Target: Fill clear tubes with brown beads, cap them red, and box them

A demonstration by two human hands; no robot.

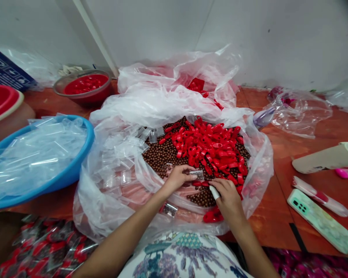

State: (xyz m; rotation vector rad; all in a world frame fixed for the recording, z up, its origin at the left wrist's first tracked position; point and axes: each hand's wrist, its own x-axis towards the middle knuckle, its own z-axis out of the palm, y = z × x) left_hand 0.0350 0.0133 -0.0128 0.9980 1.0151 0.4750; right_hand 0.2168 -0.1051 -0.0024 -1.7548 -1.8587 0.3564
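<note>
My left hand (178, 177) pinches a small clear plastic tube (196, 175) over a wide clear plastic bag. Close to it, my right hand (227, 195), with a white wrap on one finger, has its fingers closed on a red plastic cap (204, 183). Under and around both hands lie brown beads (165, 154) and a heap of red caps (214, 143). Several clear tubes (118, 150) rest on the bag's left side. Below my left wrist sits a clear tube (170, 209) with dark contents.
A blue basin (88, 143) of clear plastic pieces stands on the left, with a bowl of red parts (85, 87) behind. At right lie a phone (319, 220), a pale tube (321, 197) and a cream bottle (327, 158). Filled red-capped packs (49, 247) sit lower left.
</note>
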